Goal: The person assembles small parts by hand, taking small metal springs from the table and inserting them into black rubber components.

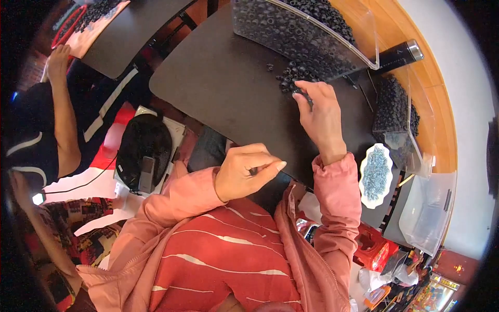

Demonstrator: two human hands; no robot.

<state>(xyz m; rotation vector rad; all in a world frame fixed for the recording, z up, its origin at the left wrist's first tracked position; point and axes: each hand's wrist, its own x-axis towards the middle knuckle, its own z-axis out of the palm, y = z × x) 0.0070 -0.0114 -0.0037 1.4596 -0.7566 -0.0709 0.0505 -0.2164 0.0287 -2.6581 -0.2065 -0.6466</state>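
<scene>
My right hand (321,112) reaches to the upper middle of the frame, fingertips down on the small heap of black beads (292,78) that has spilled out of the big clear bin (358,31) onto the dark table (218,83). The fingers curl around a bead or two, though I cannot tell whether anything is actually pinched yet. My left hand (244,171) sits at the centre of the frame near the table's near edge, thumb and forefinger closed on something thin and dark; it is too small to name.

I judge this the picking step: gathering loose beads from the heap while the other hand keeps its fine grip ready. The next move calls for a light, exact pinch on single beads so the heap does not scatter. A white scalloped dish (376,174) of pale blue bits lies at right.
</scene>
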